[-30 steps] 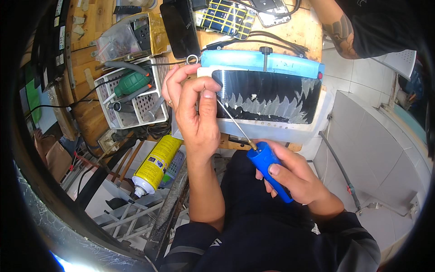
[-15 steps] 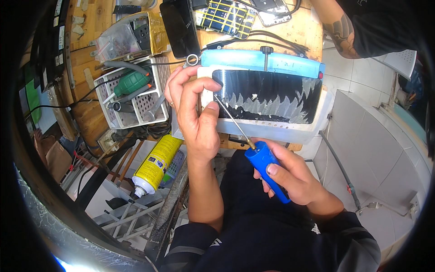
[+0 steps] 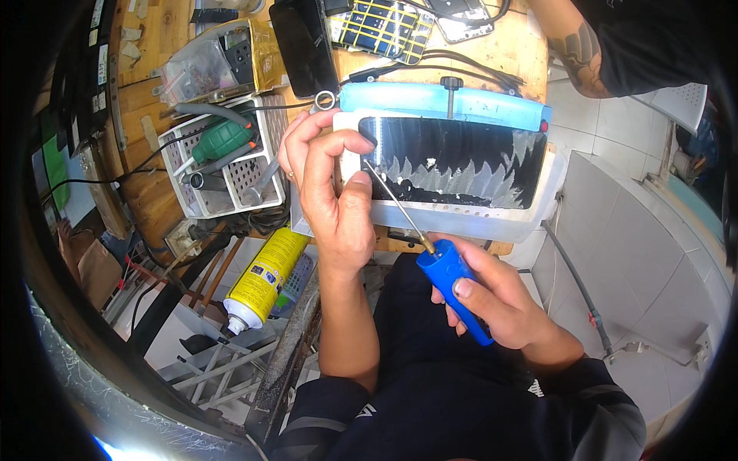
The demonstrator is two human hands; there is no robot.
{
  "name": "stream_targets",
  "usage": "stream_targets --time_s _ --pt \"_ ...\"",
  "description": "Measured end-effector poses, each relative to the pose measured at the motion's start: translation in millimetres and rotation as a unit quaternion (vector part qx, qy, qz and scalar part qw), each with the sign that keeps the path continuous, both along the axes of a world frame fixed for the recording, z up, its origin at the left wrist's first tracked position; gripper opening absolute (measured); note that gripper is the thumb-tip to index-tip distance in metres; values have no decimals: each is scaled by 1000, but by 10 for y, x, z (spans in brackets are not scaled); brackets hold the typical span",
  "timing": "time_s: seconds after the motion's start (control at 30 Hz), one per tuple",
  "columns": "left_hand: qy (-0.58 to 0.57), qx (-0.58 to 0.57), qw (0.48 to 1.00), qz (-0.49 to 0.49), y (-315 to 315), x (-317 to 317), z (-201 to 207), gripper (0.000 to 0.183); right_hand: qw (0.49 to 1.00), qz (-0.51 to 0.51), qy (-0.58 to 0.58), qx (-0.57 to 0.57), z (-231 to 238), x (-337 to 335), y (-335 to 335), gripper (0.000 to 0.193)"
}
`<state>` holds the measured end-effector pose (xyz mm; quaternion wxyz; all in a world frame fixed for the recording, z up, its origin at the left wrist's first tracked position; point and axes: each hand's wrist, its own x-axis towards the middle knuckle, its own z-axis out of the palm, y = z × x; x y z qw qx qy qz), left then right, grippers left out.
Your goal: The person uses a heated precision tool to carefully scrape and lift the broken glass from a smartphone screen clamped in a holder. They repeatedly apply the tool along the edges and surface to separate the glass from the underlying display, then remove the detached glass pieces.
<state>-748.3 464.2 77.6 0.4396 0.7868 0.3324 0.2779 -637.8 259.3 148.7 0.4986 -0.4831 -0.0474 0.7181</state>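
A dark phone screen [image 3: 446, 146] lies on a white plate in front of me. Grey jagged smears of residue and small pale crumbs mark its lower half. My left hand [image 3: 330, 188] curls round the screen's left end, index fingertip and thumb on its edge. In my right hand [image 3: 496, 296] is a blue-handled tool [image 3: 446, 269] with a thin metal rod. The rod slants up and left. Its tip rests at the screen's left edge, between my left thumb and index finger. Behind the screen runs a light blue bar [image 3: 492, 109] with a black knob [image 3: 451, 84].
To the left stands a white perforated basket [image 3: 257, 196] holding a green air blower [image 3: 223, 142]. A yellow spray can [image 3: 265, 280] lies below it. Phones and cables cover the bench's far side. Another person's tattooed forearm [image 3: 576, 50] reaches in at the upper right.
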Motion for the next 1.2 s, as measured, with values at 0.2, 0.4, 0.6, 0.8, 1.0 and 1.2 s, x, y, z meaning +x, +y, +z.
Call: stream_targets --time_s 0.2,0.4,0.6,0.8,1.0,1.2 --pt "-8 -4 1000 3 -7 7 -8 30 1000 1 -3 9 -20 -12 1 61" --pt "4 -3 1000 -2 -8 6 17 30 1000 -2 -2 12 -36 -35 -8 59" --pt "-24 -23 999 9 -34 51 42 46 1000 -9 -10 13 -49 -49 -15 59" --pt "1 -23 1000 -13 0 45 42 50 1000 -14 -9 11 -59 -71 -13 59" --pt "-41 -32 999 6 -19 70 4 53 1000 -12 -21 16 -83 -89 -24 59" --pt "-7 -52 998 -23 16 36 56 54 998 -28 -44 31 -224 -168 12 61"
